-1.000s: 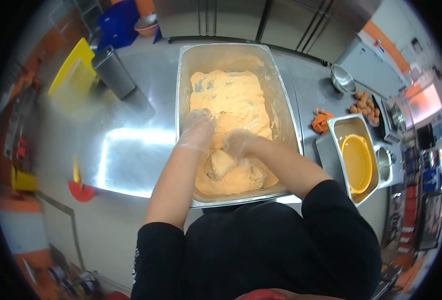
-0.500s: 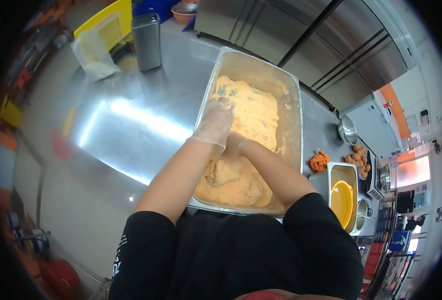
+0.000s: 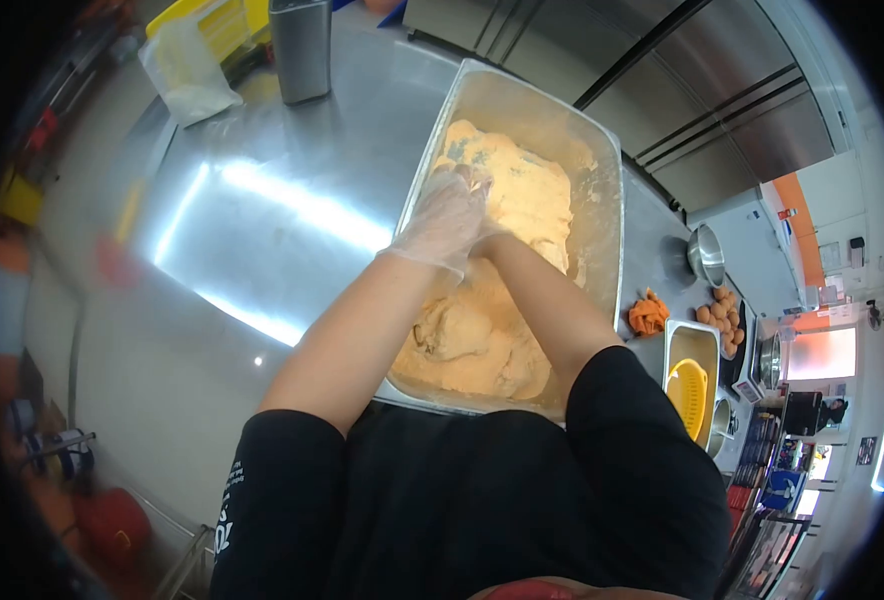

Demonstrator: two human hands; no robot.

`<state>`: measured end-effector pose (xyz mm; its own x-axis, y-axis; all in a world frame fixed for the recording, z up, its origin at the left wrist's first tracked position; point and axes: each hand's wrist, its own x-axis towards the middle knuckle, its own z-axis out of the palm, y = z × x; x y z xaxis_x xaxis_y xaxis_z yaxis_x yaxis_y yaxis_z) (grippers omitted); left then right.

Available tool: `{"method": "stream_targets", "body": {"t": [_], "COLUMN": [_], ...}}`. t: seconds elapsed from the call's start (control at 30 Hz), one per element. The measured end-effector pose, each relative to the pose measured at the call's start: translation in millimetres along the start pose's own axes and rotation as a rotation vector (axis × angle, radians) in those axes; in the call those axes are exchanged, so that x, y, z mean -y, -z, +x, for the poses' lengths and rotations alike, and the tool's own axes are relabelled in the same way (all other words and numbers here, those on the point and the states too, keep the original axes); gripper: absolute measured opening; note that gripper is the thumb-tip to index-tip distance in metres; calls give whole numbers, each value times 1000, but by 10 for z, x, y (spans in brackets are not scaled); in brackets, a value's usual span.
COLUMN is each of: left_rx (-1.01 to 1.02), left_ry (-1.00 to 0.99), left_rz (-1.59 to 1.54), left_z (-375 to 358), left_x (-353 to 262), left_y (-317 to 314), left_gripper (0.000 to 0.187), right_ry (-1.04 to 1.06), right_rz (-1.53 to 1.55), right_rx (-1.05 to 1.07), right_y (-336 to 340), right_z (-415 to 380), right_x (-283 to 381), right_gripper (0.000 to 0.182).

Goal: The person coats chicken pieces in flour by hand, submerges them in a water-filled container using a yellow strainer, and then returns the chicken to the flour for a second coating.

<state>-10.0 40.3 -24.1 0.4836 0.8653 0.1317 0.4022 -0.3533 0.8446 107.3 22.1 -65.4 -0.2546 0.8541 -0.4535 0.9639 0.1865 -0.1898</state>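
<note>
A deep metal tray (image 3: 602, 250) holds pale orange powder (image 3: 532, 190), with darker patches near its far left part. Powder-coated lumps (image 3: 452, 332) lie in the near half. My left hand (image 3: 442, 215), in a clear plastic glove, is over the tray's left side at the powder; its fingers are partly hidden and seem curled round something I cannot make out. Close against it on the right is my right hand (image 3: 484, 228), mostly covered by the left hand and glove, so its fingers do not show.
Left of the tray stretches a shiny steel table (image 3: 352, 130) with a grey metal container (image 3: 302, 55) and a plastic bag (image 3: 187, 85). To the right are an orange cloth (image 3: 649, 314), eggs (image 3: 722, 318), a steel bowl (image 3: 705, 255) and a yellow basket (image 3: 688, 395).
Both hands have moved up and slightly right in view, coming closer together. The tray and surroundings have shifted a little with the camera.
</note>
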Motion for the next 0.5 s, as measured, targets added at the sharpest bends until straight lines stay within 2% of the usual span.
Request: {"method": "stream_targets", "body": {"t": [0.07, 0.13, 0.2, 0.27, 0.3, 0.37, 0.47, 0.5], "left_rx": [35, 65, 101, 129, 122, 162, 148, 132], "left_ry": [-50, 1, 25, 32, 32, 8, 9, 14], "left_rz": [55, 55, 52, 60, -24, 87, 71, 34], "left_z": [-4, -22, -23, -13, -57, -36, -73, -85], "left_x": [1, -91, -115, -94, -123, -145, -170, -182], "left_y": [-18, 47, 51, 72, 86, 117, 157, 149], "left_gripper": [36, 37, 39, 41, 45, 45, 46, 46], "right_ry": [320, 623, 598, 257, 289, 359, 228, 169], "right_rz": [23, 28, 40, 64, -69, -345, -524, -433], "right_rx": [-75, -172, -46, 293, 328, 397, 529, 482], "right_y": [-529, -888, -932, -234, -244, -219, 71, 201], "right_z": [120, 86, -200, -686, -760, -937, -1182, -1189], "right_x": [263, 518, 683, 1203, 1215, 1134, 1017, 1041], "right_gripper": [37, 37, 35, 29, 28, 24, 27, 27]}}
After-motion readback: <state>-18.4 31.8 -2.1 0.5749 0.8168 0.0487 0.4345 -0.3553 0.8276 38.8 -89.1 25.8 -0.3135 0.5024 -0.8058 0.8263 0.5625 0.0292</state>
